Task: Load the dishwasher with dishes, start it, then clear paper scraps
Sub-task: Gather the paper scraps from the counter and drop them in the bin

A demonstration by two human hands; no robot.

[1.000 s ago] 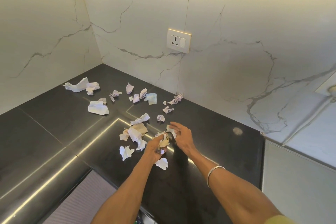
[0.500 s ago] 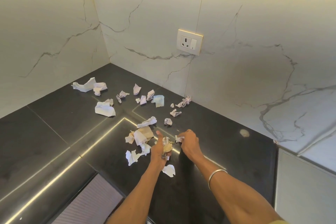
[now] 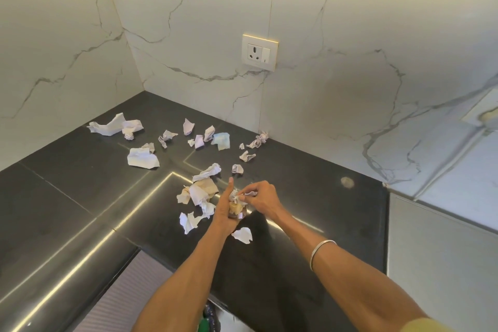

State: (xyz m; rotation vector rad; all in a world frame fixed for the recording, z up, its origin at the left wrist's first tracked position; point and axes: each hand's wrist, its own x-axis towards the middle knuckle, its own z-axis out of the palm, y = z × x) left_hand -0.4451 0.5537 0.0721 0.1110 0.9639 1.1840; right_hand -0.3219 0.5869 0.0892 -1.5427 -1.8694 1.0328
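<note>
Paper scraps [image 3: 199, 194] lie strewn over the black counter [image 3: 67, 197]. I see my left hand [image 3: 225, 210], thumb up, curled round a gathered wad [image 3: 235, 206], while my right hand [image 3: 260, 198] pinches one scrap against it.

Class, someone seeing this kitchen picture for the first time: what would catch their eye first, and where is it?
First, the white paper scraps strewn over the black countertop toward the corner. Next, at the centre front, the left hand grips a wad of collected scraps while the right hand pinches a piece at it. Behind, a wall socket sits on the marble backsplash.
</note>
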